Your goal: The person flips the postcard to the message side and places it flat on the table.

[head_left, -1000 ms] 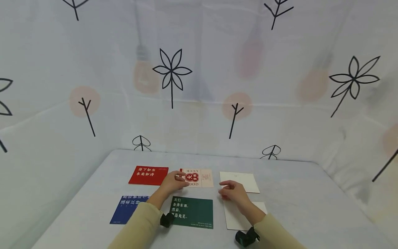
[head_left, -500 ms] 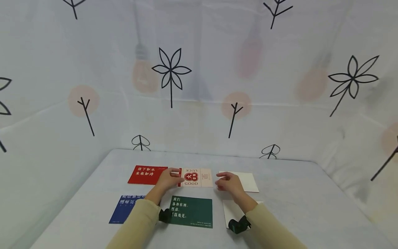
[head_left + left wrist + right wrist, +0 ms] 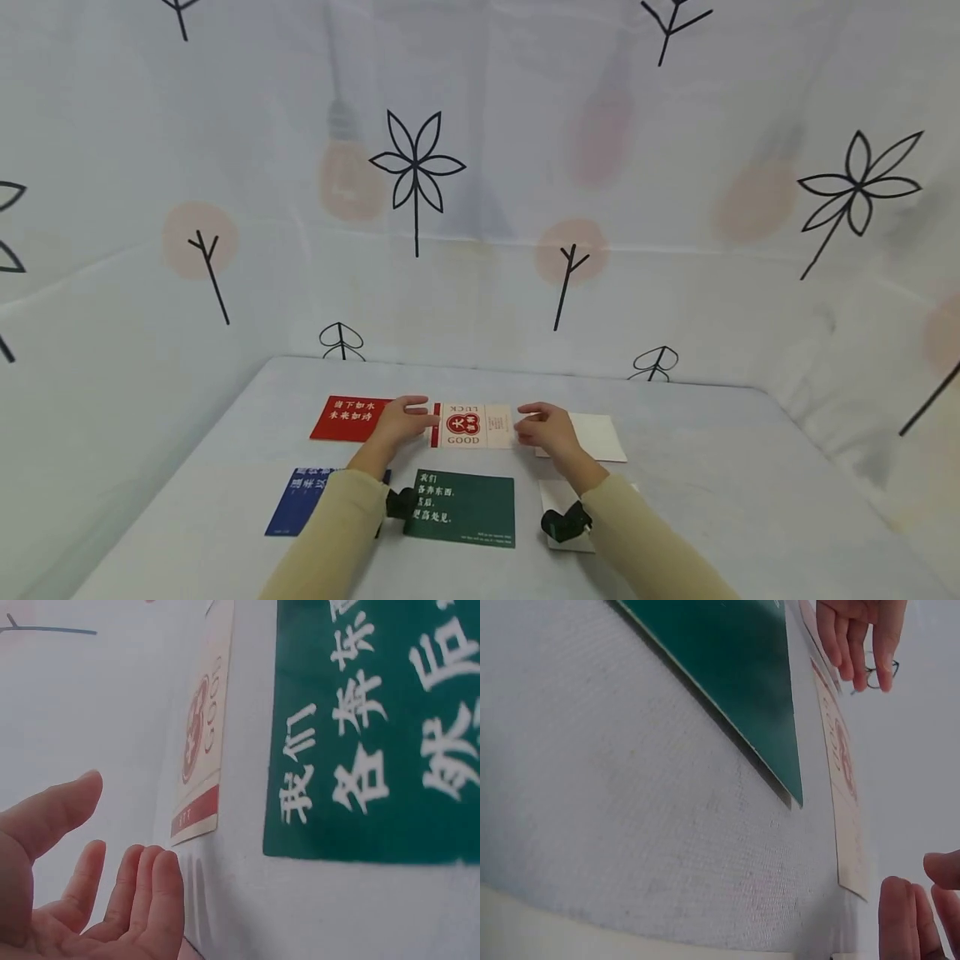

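Note:
A cream card with red print reading GOOD LUCK (image 3: 472, 426) lies flat at the back middle, between my two hands. My left hand (image 3: 400, 425) hovers by its left, red-striped end, over the right part of a red card (image 3: 341, 417). In the left wrist view the fingers (image 3: 166, 889) are straight, spread from the thumb, with a small gap to the card. Near the card's other end is my right hand (image 3: 551, 432), partly covering a blank off-white card (image 3: 600, 437). Its fingers (image 3: 897, 919) look extended and hold nothing in the right wrist view.
In the front row lie a blue card (image 3: 294, 504), a green card (image 3: 468, 512) and a second off-white card (image 3: 573, 543), partly hidden by my forearms. A white cloth (image 3: 712, 475) covers the table. A patterned curtain (image 3: 480, 300) hangs behind it.
My left hand has shifted left and slightly back from over the GOOD LUCK card, uncovering its left end. My right hand has moved left and farther forward. The cards stay put.

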Motion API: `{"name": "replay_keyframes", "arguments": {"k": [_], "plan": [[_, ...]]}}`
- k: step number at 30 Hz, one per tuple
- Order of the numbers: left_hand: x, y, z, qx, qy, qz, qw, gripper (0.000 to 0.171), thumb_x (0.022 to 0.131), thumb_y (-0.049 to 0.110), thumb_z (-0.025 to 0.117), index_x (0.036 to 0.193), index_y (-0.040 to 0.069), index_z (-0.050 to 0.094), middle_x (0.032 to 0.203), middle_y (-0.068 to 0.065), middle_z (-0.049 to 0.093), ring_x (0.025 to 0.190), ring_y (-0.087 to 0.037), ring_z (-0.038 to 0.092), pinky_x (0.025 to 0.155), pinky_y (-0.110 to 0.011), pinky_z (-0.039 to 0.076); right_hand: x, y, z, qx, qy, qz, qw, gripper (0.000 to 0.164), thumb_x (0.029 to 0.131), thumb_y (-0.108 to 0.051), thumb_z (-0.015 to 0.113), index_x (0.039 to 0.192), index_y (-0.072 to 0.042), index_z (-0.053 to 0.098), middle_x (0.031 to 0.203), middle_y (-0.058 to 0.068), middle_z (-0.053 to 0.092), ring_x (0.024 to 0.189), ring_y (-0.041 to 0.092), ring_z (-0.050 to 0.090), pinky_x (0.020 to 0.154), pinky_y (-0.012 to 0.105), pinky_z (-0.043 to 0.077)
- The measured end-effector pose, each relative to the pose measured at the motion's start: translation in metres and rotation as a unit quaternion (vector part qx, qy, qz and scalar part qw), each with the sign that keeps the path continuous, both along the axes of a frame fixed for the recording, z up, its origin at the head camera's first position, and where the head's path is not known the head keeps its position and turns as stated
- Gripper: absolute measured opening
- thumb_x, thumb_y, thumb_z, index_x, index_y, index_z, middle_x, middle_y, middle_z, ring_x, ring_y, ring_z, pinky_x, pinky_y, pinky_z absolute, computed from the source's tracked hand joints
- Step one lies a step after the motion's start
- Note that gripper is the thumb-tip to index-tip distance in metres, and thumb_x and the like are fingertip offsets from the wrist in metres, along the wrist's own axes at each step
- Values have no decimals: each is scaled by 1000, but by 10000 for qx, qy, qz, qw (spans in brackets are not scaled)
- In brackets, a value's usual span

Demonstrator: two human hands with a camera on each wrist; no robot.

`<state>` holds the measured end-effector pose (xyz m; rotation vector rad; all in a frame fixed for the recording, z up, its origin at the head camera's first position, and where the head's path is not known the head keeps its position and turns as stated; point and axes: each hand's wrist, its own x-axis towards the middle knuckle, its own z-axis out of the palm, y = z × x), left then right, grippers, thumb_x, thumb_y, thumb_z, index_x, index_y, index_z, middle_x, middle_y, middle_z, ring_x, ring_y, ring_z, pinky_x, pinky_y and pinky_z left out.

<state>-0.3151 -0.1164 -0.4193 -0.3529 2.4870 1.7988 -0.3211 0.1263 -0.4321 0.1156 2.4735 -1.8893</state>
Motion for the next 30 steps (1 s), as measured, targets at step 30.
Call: {"name": "replay_keyframes", "arguments": {"k": [30], "plan": [[-14, 2, -15, 604, -293, 243, 9975, 46, 83, 4, 67, 128, 1, 53, 126, -22, 51, 103, -30, 56, 88, -38, 48, -12, -7, -11, 100, -588, -332, 9977, 30, 83, -3, 64, 112, 6, 60, 109, 21, 57, 81, 20, 62, 75, 30, 53]]}}
